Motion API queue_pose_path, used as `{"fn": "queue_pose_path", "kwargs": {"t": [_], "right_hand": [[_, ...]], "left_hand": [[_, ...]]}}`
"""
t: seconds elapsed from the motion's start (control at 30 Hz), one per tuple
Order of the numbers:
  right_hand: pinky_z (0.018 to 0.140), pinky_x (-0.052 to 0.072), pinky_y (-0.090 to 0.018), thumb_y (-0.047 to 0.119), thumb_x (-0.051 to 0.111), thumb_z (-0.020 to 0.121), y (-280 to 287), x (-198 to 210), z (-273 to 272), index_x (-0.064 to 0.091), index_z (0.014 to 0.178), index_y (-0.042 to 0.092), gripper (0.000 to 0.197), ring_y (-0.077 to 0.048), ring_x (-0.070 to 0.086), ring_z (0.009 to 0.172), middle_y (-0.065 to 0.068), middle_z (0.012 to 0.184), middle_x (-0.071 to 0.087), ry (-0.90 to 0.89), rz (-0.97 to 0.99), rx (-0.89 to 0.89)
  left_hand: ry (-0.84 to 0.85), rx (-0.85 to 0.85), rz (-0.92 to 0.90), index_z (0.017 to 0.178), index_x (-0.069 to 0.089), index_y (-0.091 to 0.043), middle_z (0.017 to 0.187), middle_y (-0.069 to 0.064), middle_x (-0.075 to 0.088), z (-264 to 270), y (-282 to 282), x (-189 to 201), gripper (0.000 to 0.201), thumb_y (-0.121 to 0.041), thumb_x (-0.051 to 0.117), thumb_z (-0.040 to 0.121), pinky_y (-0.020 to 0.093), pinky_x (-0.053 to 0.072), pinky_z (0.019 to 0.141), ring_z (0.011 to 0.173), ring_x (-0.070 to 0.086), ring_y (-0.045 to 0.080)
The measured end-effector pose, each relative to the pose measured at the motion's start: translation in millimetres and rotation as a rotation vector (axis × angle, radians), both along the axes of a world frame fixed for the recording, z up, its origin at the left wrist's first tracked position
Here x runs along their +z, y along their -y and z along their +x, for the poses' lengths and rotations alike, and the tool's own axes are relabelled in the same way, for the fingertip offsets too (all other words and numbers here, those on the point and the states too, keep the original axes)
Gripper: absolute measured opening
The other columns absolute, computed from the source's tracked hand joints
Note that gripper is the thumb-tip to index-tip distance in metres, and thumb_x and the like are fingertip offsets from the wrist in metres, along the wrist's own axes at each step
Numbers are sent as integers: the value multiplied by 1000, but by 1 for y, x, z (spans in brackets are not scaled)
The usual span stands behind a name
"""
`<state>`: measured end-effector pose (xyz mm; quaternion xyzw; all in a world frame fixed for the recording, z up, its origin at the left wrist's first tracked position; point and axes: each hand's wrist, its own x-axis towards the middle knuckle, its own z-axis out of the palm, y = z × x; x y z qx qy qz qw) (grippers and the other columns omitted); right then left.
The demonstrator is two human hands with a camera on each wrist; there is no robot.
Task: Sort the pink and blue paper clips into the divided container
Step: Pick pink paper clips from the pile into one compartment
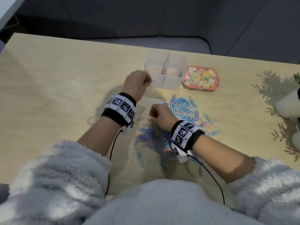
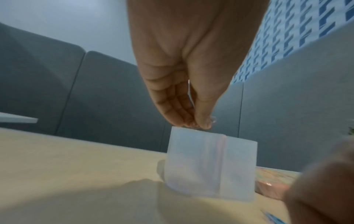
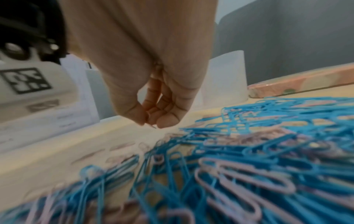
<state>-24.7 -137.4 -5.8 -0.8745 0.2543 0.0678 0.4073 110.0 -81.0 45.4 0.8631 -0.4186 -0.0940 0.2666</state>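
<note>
The translucent divided container [image 1: 165, 79] with a pink divider stands at the table's far middle. My left hand [image 1: 146, 78] hovers at its left front corner, fingers [image 2: 184, 119] and thumb pressed together just above the rim [image 2: 191, 130], pinching a thin pale pink paper clip [image 2: 213, 119] that barely shows. A mixed pile of blue and pink paper clips [image 1: 183, 109] spreads in front of the container. My right hand [image 1: 151, 116] is low over the pile's left edge, fingertips [image 3: 166, 121] and thumb pinching a clip of which only a blue tip [image 3: 153, 127] shows.
A floral tin [image 1: 200, 78] lies right of the container. White pots [image 1: 289, 104] stand at the table's right edge. Loose clips [image 1: 141, 158] lie near my body. Wristband cables trail toward me. A grey sofa sits beyond the far edge.
</note>
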Motion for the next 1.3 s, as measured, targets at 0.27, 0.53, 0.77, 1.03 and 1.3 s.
{"fn": "queue_pose_path", "kwargs": {"t": [0.27,0.53,0.77,1.03,1.3], "right_hand": [[76,48,-34,1,62,74,47,48,24,64,82,1,8,-22,56,79,-14,86,65,220,-72,-162],[78,50,-29,1,53,78,91,70,87,68,83,3,15,-15,56,78,-6,83,65,318,-174,-242],[89,47,-39,11,50,89,78,67,72,69,95,2,22,-27,61,98,-13,101,70,299,-253,-149],[80,45,-31,19,65,82,41,1,-6,65,91,7,15,-26,60,90,-10,98,66,-114,-233,115],[74,41,-29,10,59,82,49,-4,-28,66,89,2,13,-28,60,90,-13,94,67,-56,-233,-10]], "left_hand": [[33,-40,124,114,63,-8,120,13,64,26,57,13,29,-18,45,93,35,40,94,114,54,32],[-6,56,109,105,62,-12,107,9,61,4,-19,-9,20,-16,51,88,37,45,85,100,56,28],[-206,131,351,84,54,-16,90,2,55,-30,-96,-51,18,-33,62,82,32,43,71,82,55,23],[-216,135,299,89,59,-6,97,13,57,-44,-92,-69,11,-17,59,86,38,44,79,90,56,30],[-208,87,220,93,59,-6,97,10,55,-45,-88,-68,15,-19,60,85,32,41,77,88,54,27]]}}
